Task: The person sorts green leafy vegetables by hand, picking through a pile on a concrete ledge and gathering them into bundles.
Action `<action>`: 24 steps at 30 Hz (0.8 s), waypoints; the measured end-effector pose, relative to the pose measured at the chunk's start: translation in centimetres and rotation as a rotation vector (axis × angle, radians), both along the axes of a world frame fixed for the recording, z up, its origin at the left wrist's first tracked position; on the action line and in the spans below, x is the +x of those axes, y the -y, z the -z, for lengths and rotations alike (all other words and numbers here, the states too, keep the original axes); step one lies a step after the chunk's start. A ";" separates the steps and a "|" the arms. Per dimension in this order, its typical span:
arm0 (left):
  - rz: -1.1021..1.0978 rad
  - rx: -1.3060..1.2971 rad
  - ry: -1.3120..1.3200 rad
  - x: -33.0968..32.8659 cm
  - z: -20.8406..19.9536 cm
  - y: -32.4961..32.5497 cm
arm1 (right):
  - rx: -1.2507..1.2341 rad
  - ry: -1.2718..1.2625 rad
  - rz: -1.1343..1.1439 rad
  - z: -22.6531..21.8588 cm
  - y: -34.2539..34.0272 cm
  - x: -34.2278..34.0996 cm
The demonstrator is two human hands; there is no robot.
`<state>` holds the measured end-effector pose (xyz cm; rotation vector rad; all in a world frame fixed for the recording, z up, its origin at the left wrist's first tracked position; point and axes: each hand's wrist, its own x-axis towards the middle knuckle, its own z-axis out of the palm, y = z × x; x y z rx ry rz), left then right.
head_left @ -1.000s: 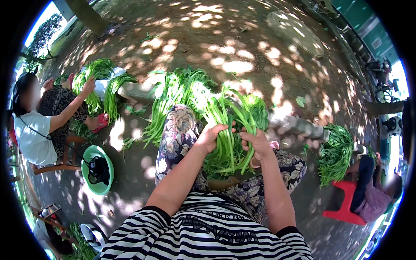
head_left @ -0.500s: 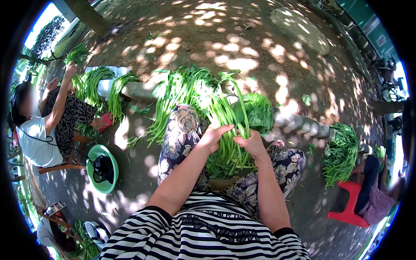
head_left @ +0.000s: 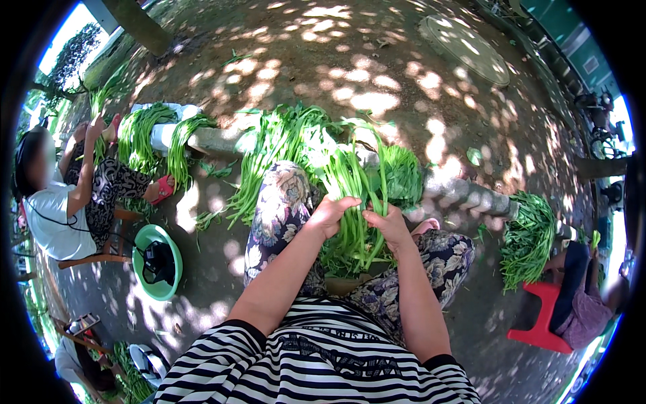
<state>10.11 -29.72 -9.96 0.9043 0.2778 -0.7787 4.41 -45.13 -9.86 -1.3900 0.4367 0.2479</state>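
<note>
Long bundle of green stalks (head_left: 354, 202) upright over the lap between the 2 knees, leafy tops fanning away toward the log (head_left: 464, 192), pinched at mid-length by the left hand (head_left: 331, 214) and right hand (head_left: 387, 225), fingers of both curled shut around the stems. Risk of loose outer stalks slipping sideways and dropping to the dirt ground (head_left: 377, 60), since only part of the bunch sits inside the grip and the tops look heavy. Slender, glossy, bright green stems, floppy at the tips, with more heaps draped over the log on both sides
</note>
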 end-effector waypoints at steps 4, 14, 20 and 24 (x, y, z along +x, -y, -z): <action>-0.043 0.022 0.048 -0.1 0.2 0.1 | 0.001 0.015 -0.017 -0.6 -0.1 0.0; -0.052 -0.082 0.030 0.1 -0.1 -0.1 | 0.108 0.029 0.042 -1.1 0.3 -0.2; -0.005 0.023 0.081 0.1 -0.1 0.2 | 0.183 0.074 0.075 -0.4 0.2 -0.4; -0.038 0.108 0.163 0.2 1.1 0.1 | 0.331 0.034 0.204 -1.1 1.1 -0.1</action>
